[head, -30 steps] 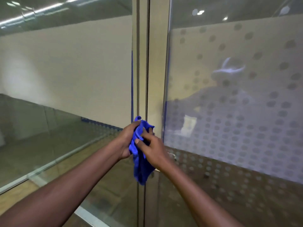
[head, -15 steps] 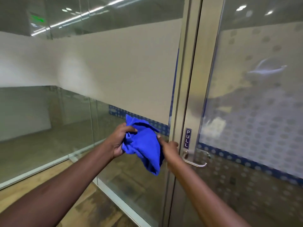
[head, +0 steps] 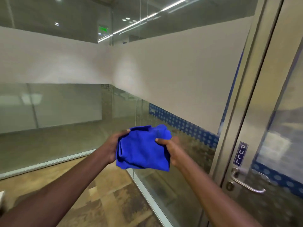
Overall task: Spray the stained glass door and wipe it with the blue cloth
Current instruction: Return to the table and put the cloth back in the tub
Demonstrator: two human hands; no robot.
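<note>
A crumpled blue cloth (head: 143, 149) is held in front of me between both hands, away from the glass. My left hand (head: 113, 147) grips its left edge and my right hand (head: 170, 149) grips its right edge. The glass door (head: 278, 128) stands at the far right, with frosted dotted film, a metal frame, a "PULL" label (head: 240, 154) and a lever handle (head: 246, 182). No spray bottle is in view.
A fixed glass partition (head: 172, 76) with a wide frosted band and a blue dotted strip runs left of the door. Another glass wall (head: 49, 63) meets it at a corner behind the cloth. Wood-patterned floor (head: 98, 194) lies below.
My view has swung left, so the door has slid to the right edge. Both hands have spread the cloth wider, from a hanging bunch to a broader bundle held between them.
</note>
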